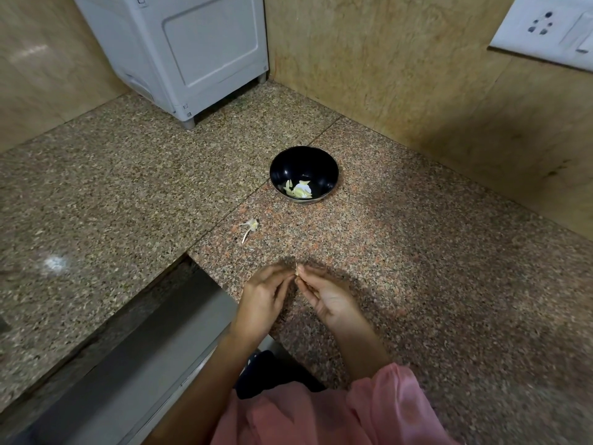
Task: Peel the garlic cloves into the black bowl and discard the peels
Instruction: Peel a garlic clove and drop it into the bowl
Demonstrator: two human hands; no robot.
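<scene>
I had the fingers (286,278) of the left hand (264,297) and right hand (329,298) pinched on one garlic clove (297,272), well short of the black bowl (332,170) — tiny, light, firm, I judged, with brittle papery skin — best nipped at its tip. A peel scrap (249,227) lay on the counter (433,268), nearer the bowl.

Speckled granite counter (433,284) fills the middle; beige stone-look walls (385,59) meet in a corner at 12 o'clock; a white appliance (199,49) stands at 11 o'clock; a white socket plate (545,27) sits at 2 o'clock; a grey metal ledge (144,348) runs at 7 o'clock; a pale glare (54,263) lies at 9 o'clock.
</scene>
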